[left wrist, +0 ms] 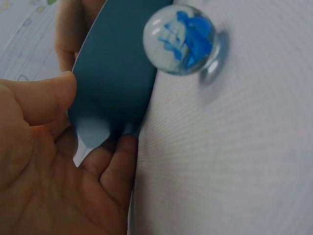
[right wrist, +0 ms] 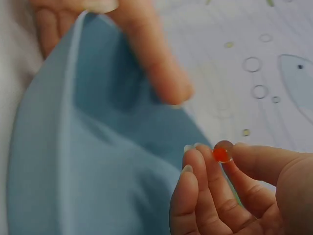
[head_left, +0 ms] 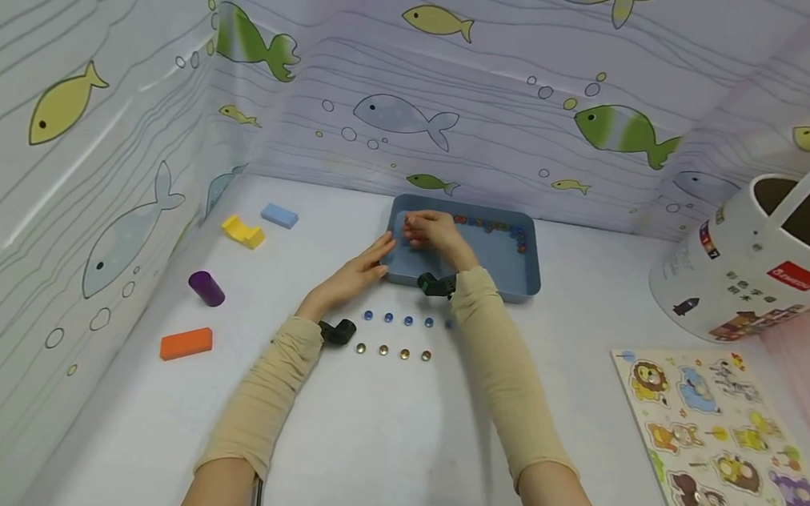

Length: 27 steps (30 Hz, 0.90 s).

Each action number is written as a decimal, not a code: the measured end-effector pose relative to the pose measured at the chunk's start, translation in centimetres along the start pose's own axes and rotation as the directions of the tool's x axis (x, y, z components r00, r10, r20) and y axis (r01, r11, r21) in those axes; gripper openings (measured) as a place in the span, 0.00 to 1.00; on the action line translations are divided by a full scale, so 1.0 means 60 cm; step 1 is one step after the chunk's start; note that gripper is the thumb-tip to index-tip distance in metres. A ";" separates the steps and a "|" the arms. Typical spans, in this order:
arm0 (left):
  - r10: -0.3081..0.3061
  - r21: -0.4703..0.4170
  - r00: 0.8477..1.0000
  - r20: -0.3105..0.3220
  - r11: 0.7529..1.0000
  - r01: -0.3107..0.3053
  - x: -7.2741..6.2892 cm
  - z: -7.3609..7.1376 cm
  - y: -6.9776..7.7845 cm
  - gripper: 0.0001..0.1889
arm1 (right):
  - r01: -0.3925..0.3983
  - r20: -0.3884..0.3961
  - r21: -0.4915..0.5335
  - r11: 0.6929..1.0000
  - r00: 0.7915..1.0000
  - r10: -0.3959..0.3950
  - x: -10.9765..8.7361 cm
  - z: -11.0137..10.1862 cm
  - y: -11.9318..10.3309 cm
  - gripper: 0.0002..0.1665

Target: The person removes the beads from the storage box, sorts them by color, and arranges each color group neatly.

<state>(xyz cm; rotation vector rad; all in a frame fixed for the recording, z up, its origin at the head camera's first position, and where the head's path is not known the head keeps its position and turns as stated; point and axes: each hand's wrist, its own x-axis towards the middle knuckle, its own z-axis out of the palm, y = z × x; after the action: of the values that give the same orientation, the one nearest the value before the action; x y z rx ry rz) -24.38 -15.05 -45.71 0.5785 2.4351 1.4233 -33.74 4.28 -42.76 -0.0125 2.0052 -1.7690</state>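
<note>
Over the left end of a blue-grey tray [head_left: 501, 269], my right hand [head_left: 439, 236] pinches a clear marble with an orange core [right wrist: 223, 152] between thumb and fingers. My left hand [head_left: 351, 276] rests against the tray's front left corner, its fingers extended along the wall and thumb at the rim. Inside the tray, a line of orange and blue marbles [head_left: 497, 226] runs along the back and down the right side. In front of it lie a row of blue marbles [head_left: 409, 321], partly covered by the right sleeve, and a row of gold-coloured marbles [head_left: 404, 354]. One clear marble with blue swirls [left wrist: 178, 39] shows close in the left wrist view.
At the left lie an orange block [head_left: 186, 343], a purple cylinder [head_left: 207, 289], a yellow arched block [head_left: 242, 232] and a light blue block [head_left: 280, 215]. A white bucket [head_left: 723, 257] and an animal puzzle board [head_left: 708, 424] occupy the right. A fish-print curtain [head_left: 507, 77] hangs behind.
</note>
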 end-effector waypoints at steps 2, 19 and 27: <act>0.002 -0.003 1.000 -0.005 1.000 -0.002 0.001 -0.001 -0.004 0.29 | 0.021 0.002 0.021 1.000 1.000 -0.021 -0.008 -0.007 -0.007 0.22; -0.006 0.007 1.000 -0.001 1.000 0.006 -0.002 -0.004 -0.002 0.29 | 0.108 0.068 0.151 0.983 0.991 -0.120 -0.096 -0.065 -0.026 0.26; 0.006 -0.005 1.000 0.001 1.000 -0.006 -0.002 -0.003 -0.007 0.30 | 0.102 0.136 0.175 0.979 0.983 -0.127 -0.148 -0.088 -0.002 0.22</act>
<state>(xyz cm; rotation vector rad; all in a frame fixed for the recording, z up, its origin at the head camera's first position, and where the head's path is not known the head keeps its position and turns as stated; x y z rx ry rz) -24.43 -15.40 -45.97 0.5854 2.4301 1.4302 -27.67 11.88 -39.39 -0.2030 1.7798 -1.9439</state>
